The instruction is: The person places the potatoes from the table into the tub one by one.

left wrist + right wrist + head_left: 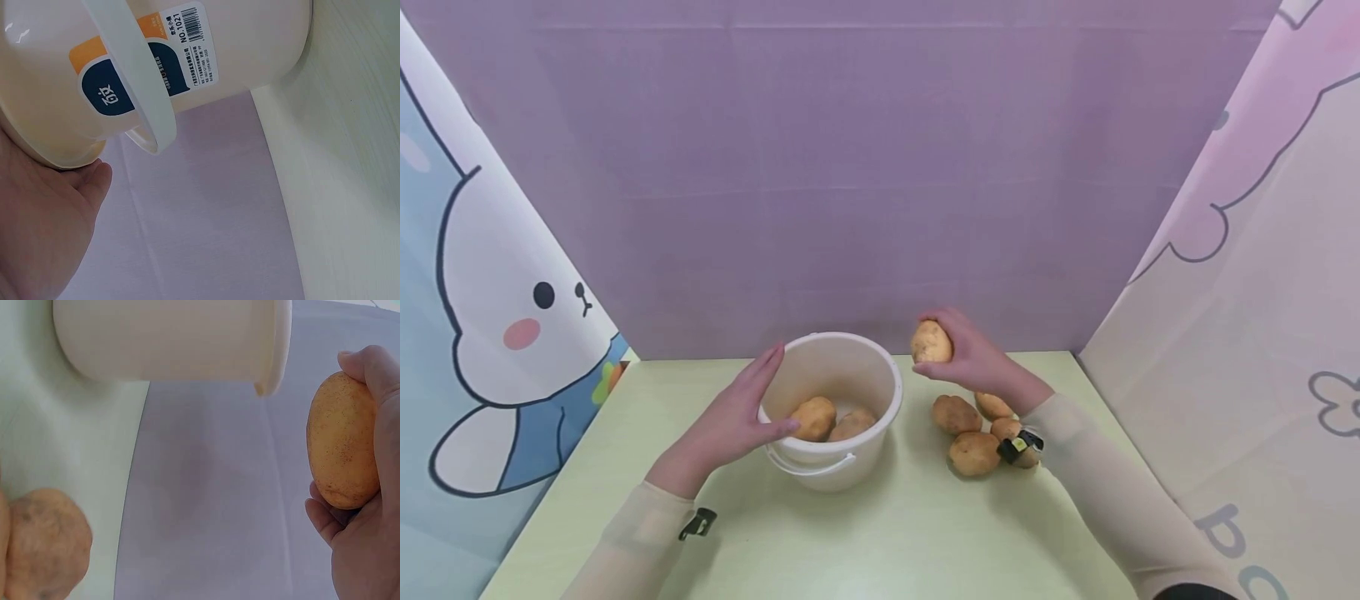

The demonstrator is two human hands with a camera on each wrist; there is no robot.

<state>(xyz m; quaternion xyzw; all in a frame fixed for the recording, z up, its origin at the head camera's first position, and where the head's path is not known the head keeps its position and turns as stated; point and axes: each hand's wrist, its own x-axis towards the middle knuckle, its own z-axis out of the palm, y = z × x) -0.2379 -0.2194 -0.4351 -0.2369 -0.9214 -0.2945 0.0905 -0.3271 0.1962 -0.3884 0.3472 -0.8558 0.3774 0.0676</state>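
Observation:
A white bucket [842, 467] stands upright on the table, with two potatoes [814, 418] visible inside. My left hand [730, 421] holds the bucket's rim on its left side, thumb at the front edge and fingers toward the back. In the left wrist view, part of that hand [47, 215] lies against the rim beside a printed label [181, 50]. Right of the bucket, raised above the table, my right hand [966, 354] grips a potato [931, 342] between thumb and fingers. The right wrist view shows this oval potato [342, 440] apart from the bucket's rim.
Several potatoes [974, 454] lie in a cluster on the pale table [820, 550], below my right forearm. The bucket's white handle [812, 468] hangs at its front. A purple wall [880, 183] rises behind, with printed panels [1262, 350] at both sides.

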